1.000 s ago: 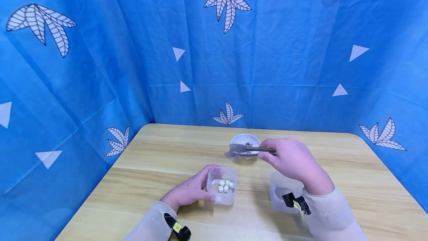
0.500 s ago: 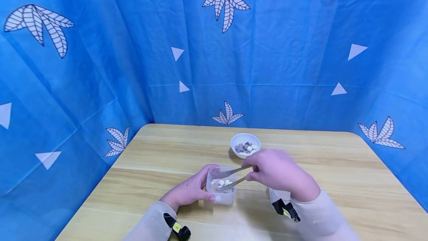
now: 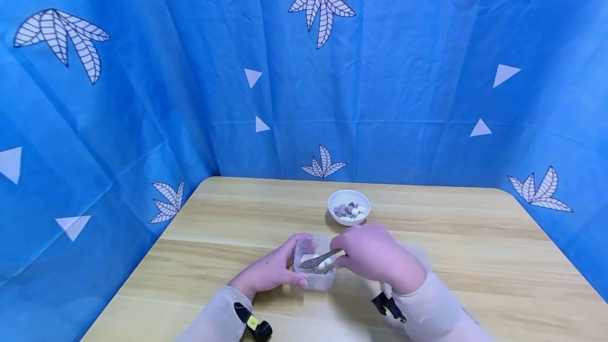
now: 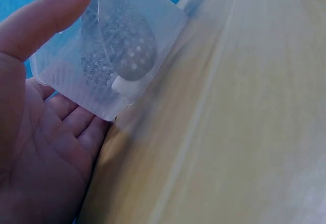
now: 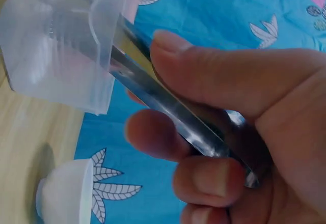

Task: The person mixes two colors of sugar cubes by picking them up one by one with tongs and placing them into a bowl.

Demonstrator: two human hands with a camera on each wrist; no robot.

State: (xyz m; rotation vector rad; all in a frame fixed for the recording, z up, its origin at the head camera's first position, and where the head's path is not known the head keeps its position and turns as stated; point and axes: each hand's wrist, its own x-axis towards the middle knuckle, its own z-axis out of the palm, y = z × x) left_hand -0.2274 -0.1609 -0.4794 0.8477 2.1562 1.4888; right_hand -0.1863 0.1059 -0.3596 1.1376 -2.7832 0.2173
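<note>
My left hand (image 3: 271, 271) holds a square translucent plastic container (image 3: 317, 283) by its left side, thumb in front and fingers around the back. My right hand (image 3: 377, 257) grips metal tongs (image 3: 314, 262), whose perforated ends reach down inside the container among small white cubes. Through the cloudy wall in the left wrist view, a tong end (image 4: 133, 56) lies right against a white cube (image 4: 127, 86). The right wrist view has thumb and fingers wrapped around the tong arms (image 5: 168, 114). My right hand partly covers the container's right side.
Behind the container stands a white bowl (image 3: 349, 193) with brown-grey and white cubes. A second translucent container (image 3: 420, 253) is mostly hidden under my right forearm. The wooden table (image 3: 237, 210) ends at a blue patterned curtain (image 3: 404, 94).
The tongs have moved from above the bowl forward-left and down into the container, and their ends have drawn closer together. My left hand stays on the container.
</note>
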